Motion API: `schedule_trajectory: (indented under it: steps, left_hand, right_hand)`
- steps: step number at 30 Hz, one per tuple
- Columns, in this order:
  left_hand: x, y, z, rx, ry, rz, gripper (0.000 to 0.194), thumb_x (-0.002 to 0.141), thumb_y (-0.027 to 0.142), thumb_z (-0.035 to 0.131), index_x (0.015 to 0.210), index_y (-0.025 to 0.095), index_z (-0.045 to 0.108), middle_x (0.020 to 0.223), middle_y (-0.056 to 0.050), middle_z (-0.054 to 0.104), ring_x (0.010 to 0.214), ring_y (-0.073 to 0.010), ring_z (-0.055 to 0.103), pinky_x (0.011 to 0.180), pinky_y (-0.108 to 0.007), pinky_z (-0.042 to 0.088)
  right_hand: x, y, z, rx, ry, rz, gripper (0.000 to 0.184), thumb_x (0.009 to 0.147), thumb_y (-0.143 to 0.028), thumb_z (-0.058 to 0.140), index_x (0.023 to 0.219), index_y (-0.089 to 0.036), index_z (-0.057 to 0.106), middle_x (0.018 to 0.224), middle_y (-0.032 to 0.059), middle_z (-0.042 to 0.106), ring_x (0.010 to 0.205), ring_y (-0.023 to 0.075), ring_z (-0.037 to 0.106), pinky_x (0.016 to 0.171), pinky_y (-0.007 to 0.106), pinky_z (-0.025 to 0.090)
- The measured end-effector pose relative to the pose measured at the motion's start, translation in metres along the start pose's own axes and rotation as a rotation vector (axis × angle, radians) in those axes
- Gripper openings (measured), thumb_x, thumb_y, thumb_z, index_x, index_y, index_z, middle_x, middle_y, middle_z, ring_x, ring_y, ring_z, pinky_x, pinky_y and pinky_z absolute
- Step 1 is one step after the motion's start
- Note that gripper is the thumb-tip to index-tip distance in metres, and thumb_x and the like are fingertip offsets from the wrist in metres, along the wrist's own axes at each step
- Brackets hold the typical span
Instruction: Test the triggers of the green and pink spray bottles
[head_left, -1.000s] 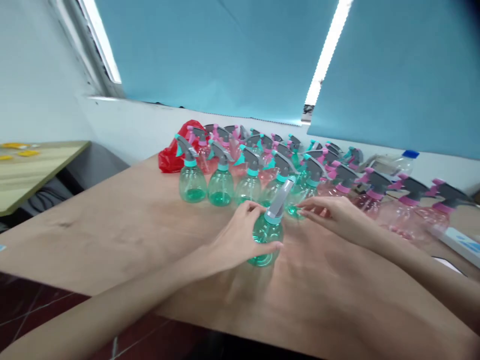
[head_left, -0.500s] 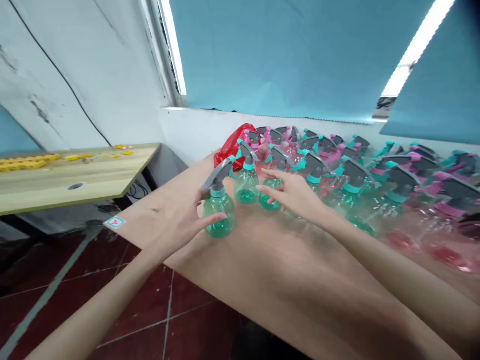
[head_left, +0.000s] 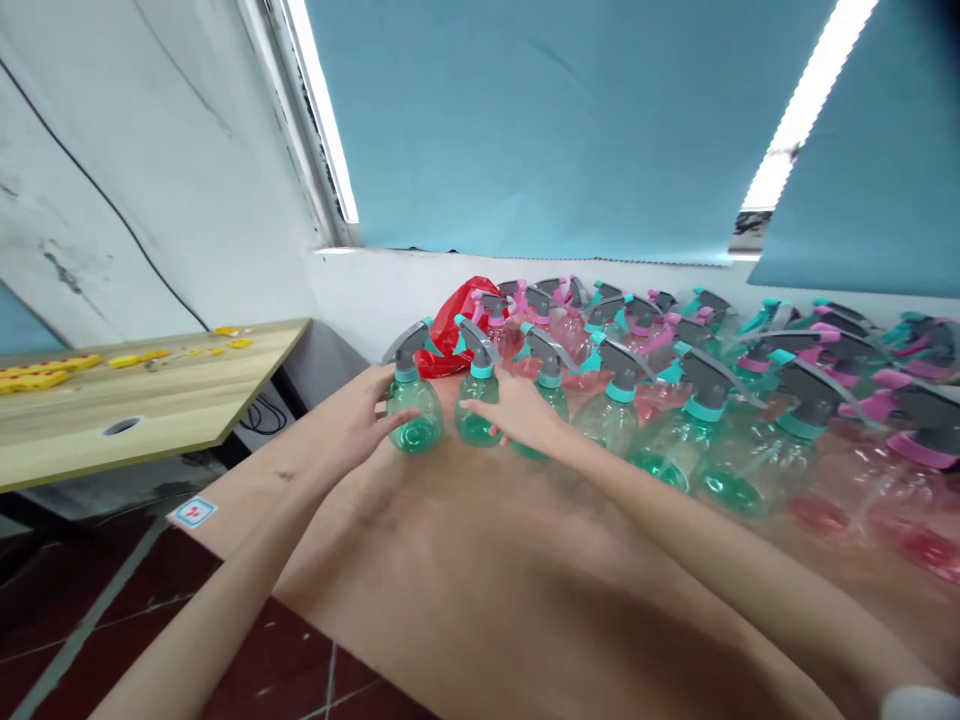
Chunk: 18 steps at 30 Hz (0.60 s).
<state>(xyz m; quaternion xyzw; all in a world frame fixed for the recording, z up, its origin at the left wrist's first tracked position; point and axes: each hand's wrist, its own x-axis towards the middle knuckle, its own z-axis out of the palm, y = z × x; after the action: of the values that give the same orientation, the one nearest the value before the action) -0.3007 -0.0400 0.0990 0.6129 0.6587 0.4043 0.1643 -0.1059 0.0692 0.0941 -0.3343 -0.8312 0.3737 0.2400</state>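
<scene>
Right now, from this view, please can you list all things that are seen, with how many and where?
teal-collared spray bottles: many, clear green, in rows on the tabletop
pink-collared spray bottles: many, clear pink, right and back of the tabletop
plastic bag: one, red, at the tabletop's back edge
tabletop: one, light brown, under the bottles
side table: one, pale wood, at left
small pieces: several, yellow, on the side table
window blinds: two, blue, behind the bottles
floor tiles: several, dark red, lower left
left hand: one, touching the nearest bottle
right hand: one, touching the next bottle
</scene>
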Motion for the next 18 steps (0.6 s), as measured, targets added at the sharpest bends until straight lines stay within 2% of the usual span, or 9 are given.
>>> schedule_trajectory:
  steps: [3,5,7,10,12,14,18]
  left_hand:
    - [0.01,-0.008,0.004,-0.005,0.03,0.023,0.06,0.085,0.039,0.06,0.139,0.019,0.041,0.142,-0.015,0.051,0.126,-0.0305,0.052,0.1,-0.047,0.048]
    - [0.014,-0.012,0.006,-0.011,0.027,0.042,0.061,0.085,0.04,0.061,0.139,0.02,0.041,0.143,-0.014,0.051,0.126,-0.0305,0.053,0.099,-0.046,0.049]
    - [0.015,-0.013,0.007,-0.015,0.013,0.065,0.059,0.084,0.042,0.063,0.137,0.021,0.045,0.142,-0.013,0.052,0.125,-0.0313,0.053,0.098,-0.047,0.05]
    - [0.017,-0.012,0.006,-0.022,-0.01,0.114,0.055,0.084,0.041,0.064,0.134,0.025,0.05,0.14,-0.01,0.055,0.125,-0.0322,0.055,0.096,-0.047,0.052]
    - [0.019,-0.011,0.007,-0.037,-0.017,0.147,0.054,0.085,0.039,0.064,0.135,0.028,0.049,0.14,-0.009,0.055,0.125,-0.0316,0.055,0.095,-0.046,0.053]
    - [0.02,-0.011,0.008,-0.062,-0.013,0.168,0.054,0.085,0.037,0.064,0.136,0.028,0.048,0.141,-0.009,0.054,0.125,-0.0311,0.055,0.094,-0.045,0.055]
    - [0.024,-0.019,0.013,-0.057,0.042,0.146,0.059,0.082,0.038,0.066,0.136,0.026,0.048,0.139,-0.011,0.056,0.125,-0.0321,0.055,0.09,-0.044,0.057]
  right_hand:
    - [0.008,0.001,0.006,-0.031,0.038,0.003,0.07,0.089,-0.034,0.064,0.144,-0.01,0.029,0.085,0.0107,0.071,0.052,0.0191,0.066,0.049,0.031,0.054]
    - [0.012,0.002,0.009,-0.064,0.073,-0.002,0.067,0.088,-0.034,0.066,0.142,-0.011,0.033,0.089,0.0108,0.071,0.062,0.0212,0.07,0.06,0.035,0.056]
    - [0.014,0.004,0.011,-0.105,0.122,-0.004,0.066,0.084,-0.036,0.07,0.136,-0.009,0.039,0.1,0.0159,0.069,0.082,0.0265,0.072,0.074,0.039,0.056]
    - [0.013,0.004,0.014,-0.168,0.199,-0.002,0.071,0.076,-0.041,0.077,0.127,-0.004,0.045,0.123,0.0275,0.057,0.114,0.0366,0.06,0.09,0.045,0.05]
    - [0.012,0.002,0.017,-0.236,0.233,0.005,0.072,0.076,-0.046,0.077,0.125,-0.003,0.047,0.129,0.0306,0.052,0.121,0.0399,0.055,0.093,0.047,0.047]
    - [0.009,-0.001,0.021,-0.322,0.255,0.022,0.071,0.079,-0.053,0.072,0.125,-0.005,0.048,0.13,0.0305,0.051,0.119,0.0404,0.057,0.09,0.046,0.049]
    - [0.002,-0.006,0.025,-0.391,0.238,0.063,0.081,0.08,-0.065,0.063,0.13,-0.004,0.045,0.119,0.0271,0.062,0.112,0.0394,0.062,0.084,0.043,0.052]
